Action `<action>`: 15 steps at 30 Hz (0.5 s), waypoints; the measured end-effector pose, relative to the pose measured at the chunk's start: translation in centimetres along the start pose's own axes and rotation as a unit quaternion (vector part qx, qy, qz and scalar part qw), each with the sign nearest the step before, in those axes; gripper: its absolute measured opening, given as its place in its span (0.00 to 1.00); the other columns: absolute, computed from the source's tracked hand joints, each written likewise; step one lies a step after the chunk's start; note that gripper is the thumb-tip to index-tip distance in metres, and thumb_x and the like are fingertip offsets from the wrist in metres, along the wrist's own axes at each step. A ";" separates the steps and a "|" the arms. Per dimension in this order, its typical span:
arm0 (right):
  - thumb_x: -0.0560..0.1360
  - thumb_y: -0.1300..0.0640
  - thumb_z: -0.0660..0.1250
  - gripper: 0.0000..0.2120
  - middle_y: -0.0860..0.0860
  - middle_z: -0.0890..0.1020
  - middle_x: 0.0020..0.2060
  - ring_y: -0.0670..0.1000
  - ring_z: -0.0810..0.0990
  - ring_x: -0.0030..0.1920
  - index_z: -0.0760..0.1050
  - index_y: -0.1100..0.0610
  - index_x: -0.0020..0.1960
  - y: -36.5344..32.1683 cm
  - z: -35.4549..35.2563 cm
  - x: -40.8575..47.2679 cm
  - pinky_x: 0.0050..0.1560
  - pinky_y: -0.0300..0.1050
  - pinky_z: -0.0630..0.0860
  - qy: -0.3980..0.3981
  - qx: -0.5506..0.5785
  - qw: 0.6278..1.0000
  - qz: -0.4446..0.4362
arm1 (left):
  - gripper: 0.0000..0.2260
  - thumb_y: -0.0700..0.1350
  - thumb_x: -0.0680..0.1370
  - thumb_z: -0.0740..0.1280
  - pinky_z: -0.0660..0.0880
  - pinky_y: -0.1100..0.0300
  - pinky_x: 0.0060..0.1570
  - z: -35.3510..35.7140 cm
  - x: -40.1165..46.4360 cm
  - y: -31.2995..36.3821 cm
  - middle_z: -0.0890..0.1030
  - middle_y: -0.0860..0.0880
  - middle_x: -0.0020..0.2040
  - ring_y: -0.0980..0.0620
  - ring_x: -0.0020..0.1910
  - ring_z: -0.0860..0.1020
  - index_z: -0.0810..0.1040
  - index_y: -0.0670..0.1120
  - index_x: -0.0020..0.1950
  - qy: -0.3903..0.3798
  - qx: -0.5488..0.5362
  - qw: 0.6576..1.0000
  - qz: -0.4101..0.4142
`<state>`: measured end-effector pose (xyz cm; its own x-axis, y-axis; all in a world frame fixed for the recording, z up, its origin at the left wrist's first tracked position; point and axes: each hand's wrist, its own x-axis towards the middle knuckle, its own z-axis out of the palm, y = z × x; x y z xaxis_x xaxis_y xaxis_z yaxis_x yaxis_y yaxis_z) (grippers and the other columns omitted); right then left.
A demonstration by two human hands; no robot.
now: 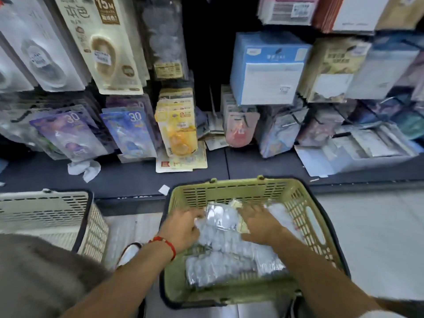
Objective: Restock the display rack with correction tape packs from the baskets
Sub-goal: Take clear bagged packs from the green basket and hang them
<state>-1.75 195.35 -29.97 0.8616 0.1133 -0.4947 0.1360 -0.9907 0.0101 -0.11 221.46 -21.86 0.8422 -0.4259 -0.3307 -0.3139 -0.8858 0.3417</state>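
Far left: cream basket (49, 216) on the floor, its dark rim close to the shelf edge (128, 198). A gap of bare floor separates it from the green basket (231, 191).

Above, left rack: hanging packs, including a purple "30" pack (68, 134), a blue "30" pack (132, 131) and a yellow pack (177, 129). A crumpled white tissue (85, 168) lies on the dark shelf below them.

Centre: green basket stands against the shelf front and holds clear correction tape packs (227, 265) piled in its middle.

Left hand (183, 228), red string bracelet (166, 244) at the wrist, reaches into the basket; fingers curled onto the left edge of the top pack (221, 216), gripping it.

Right hand (261, 223) is on the pack's right edge; fingers bent over it, thumb below, holding it. The image is blurred, so the exact finger contact cannot be made out.

Right: open tiled floor (378, 237) beside the basket. Above it, a blue box (266, 70) and bagged goods hang crowded on the rack.
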 end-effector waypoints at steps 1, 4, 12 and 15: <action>0.81 0.39 0.65 0.40 0.59 0.61 0.79 0.62 0.63 0.77 0.53 0.57 0.83 -0.7 1.4 0.2 0.76 0.59 0.64 0.016 0.017 1.000 0.012 | 0.20 0.39 0.79 0.66 0.72 0.58 0.68 1.6 -0.5 -0.2 0.79 0.46 0.69 0.46 0.68 0.77 0.79 0.50 0.71 -0.009 -0.034 0.999 -0.026; 0.80 0.37 0.65 0.37 0.59 0.68 0.72 0.60 0.68 0.71 0.60 0.57 0.79 -2.6 3.2 1.0 0.70 0.56 0.67 0.090 0.079 0.989 0.091 | 0.17 0.38 0.80 0.68 0.72 0.60 0.67 5.5 -1.4 -0.3 0.80 0.47 0.68 0.48 0.66 0.78 0.80 0.49 0.68 -0.009 -0.109 0.991 -0.084; 0.86 0.49 0.63 0.14 0.56 0.82 0.58 0.57 0.82 0.57 0.71 0.56 0.66 -3.1 2.8 -0.8 0.59 0.51 0.78 0.031 0.514 0.855 0.062 | 0.22 0.42 0.81 0.73 0.81 0.54 0.60 8.7 -0.9 2.2 0.80 0.42 0.68 0.45 0.60 0.82 0.73 0.48 0.74 0.015 -0.474 0.843 -0.253; 0.83 0.45 0.67 0.09 0.46 0.87 0.51 0.48 0.86 0.52 0.79 0.50 0.56 -3.1 2.0 -2.0 0.51 0.41 0.82 -0.038 0.637 0.770 0.016 | 0.17 0.44 0.83 0.71 0.83 0.53 0.48 8.9 -0.4 3.6 0.88 0.46 0.57 0.46 0.51 0.88 0.71 0.50 0.70 0.004 -0.667 0.694 -0.271</action>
<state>-4.82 198.07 -30.73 0.8171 0.1295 -0.5618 -0.5163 -0.2691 -0.8130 -5.44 216.80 -28.30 0.6822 -0.0902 -0.7255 0.7306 0.0446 0.6814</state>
